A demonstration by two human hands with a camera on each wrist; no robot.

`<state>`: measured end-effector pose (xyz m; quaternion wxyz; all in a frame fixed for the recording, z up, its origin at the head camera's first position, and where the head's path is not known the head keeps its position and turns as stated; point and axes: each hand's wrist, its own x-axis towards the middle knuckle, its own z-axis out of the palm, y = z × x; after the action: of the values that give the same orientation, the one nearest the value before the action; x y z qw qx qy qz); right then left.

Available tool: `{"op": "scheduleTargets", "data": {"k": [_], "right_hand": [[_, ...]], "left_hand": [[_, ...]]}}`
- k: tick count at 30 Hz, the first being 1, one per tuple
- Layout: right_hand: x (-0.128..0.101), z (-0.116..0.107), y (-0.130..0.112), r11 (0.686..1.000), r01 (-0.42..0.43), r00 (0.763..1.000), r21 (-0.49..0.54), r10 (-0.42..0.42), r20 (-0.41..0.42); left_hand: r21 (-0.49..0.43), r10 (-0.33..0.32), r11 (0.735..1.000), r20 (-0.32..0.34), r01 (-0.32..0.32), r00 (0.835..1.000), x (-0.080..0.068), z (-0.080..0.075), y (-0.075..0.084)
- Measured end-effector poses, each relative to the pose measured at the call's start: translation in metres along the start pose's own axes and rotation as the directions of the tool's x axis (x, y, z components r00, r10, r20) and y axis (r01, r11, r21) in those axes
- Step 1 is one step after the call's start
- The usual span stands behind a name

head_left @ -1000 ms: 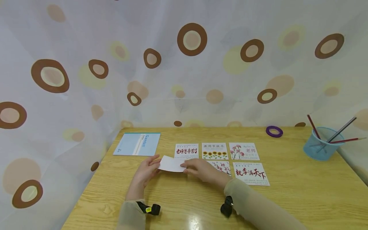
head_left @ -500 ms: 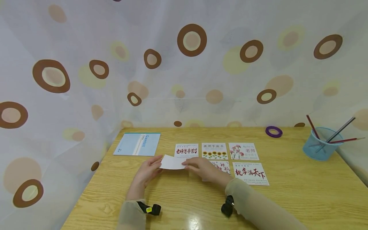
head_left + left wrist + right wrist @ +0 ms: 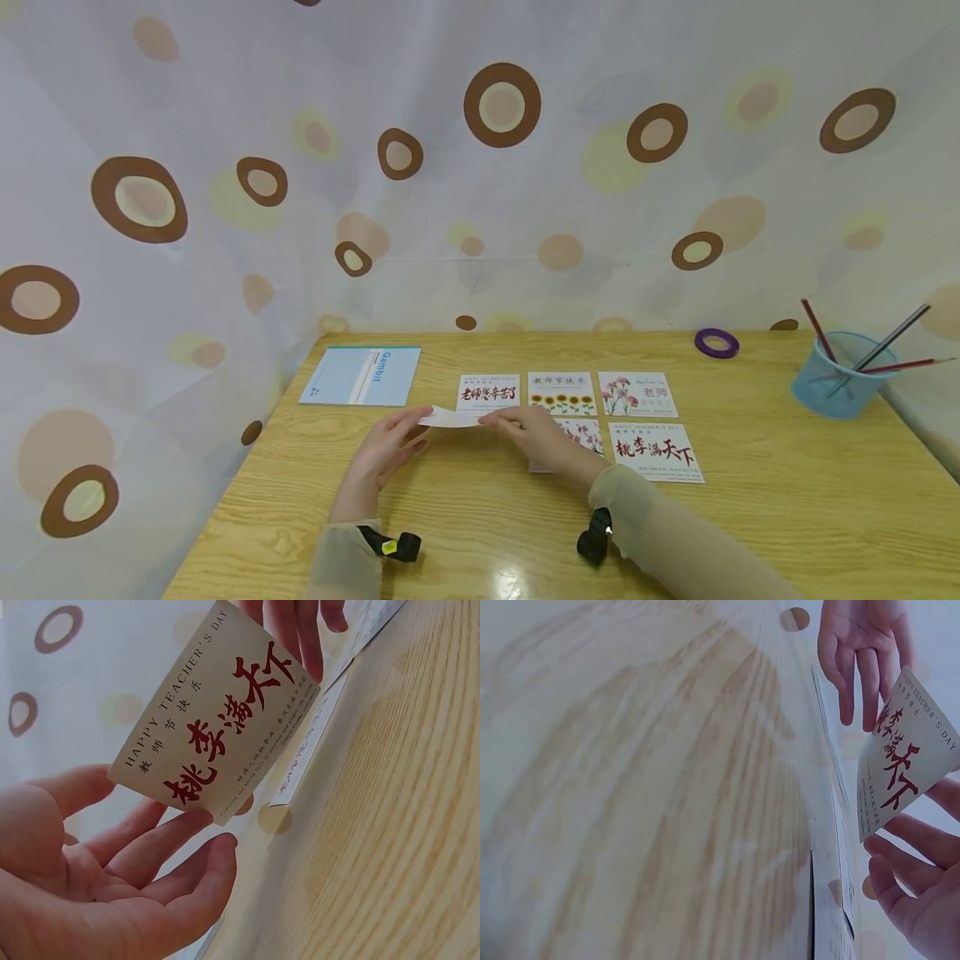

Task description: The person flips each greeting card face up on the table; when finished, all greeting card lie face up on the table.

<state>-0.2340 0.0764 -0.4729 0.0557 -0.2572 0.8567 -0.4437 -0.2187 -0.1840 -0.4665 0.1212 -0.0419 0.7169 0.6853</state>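
Note:
A small card (image 3: pixel 452 417) hangs just above the wooden table (image 3: pixel 787 517), between my two hands. Its white back faces up in the head view. The left wrist view shows the card's (image 3: pixel 214 724) printed face with red characters and "HAPPY TEACHER'S DAY". My right hand (image 3: pixel 528 437) pinches the card's right end. My left hand (image 3: pixel 386 446) lies palm up with relaxed fingers (image 3: pixel 172 847) touching the card's lower edge. In the right wrist view the card (image 3: pixel 904 757) stands between the left hand (image 3: pixel 859 637) and the right hand's fingers (image 3: pixel 922 900).
Three printed cards (image 3: pixel 562 393) lie in a row behind the hands, with two more (image 3: pixel 656 452) in front of them, one partly hidden by my right hand. A blue booklet (image 3: pixel 362 376) lies far left. A purple tape ring (image 3: pixel 716 342) and a blue pencil cup (image 3: pixel 838 385) stand at the right.
The card has tipped from showing its white back to lying nearly edge-on to the head camera, and moved slightly away from me. Both hands stay at its ends.

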Motion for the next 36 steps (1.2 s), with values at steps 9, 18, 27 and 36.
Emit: {"op": "scheduleTargets", "data": {"k": [9, 18, 27, 36], "right_hand": [[0.0032, 0.0010, -0.0001, 0.979, -0.173, 0.976, 0.113, 0.186, -0.116], [0.0069, 0.0006, 0.0019, 0.894, -0.257, 0.936, 0.366, 0.325, -0.135], [0.0084, -0.0029, 0.0032, 0.854, -0.286, 0.905, 0.434, 0.390, -0.172], [0.0087, -0.0030, 0.0041, 0.828, -0.313, 0.883, 0.465, 0.434, -0.178]], "left_hand": [[-0.018, 0.034, 0.999, 0.118, -0.032, 0.992, -0.0019, -0.0032, 0.0009], [0.016, 0.024, 1.000, 0.145, -0.026, 0.989, -0.0033, -0.0033, 0.0004], [0.043, 0.014, 0.999, 0.190, -0.022, 0.982, -0.0041, -0.0007, 0.0005], [0.073, 0.018, 0.997, 0.222, -0.035, 0.975, -0.0031, 0.0015, -0.0005]]}}
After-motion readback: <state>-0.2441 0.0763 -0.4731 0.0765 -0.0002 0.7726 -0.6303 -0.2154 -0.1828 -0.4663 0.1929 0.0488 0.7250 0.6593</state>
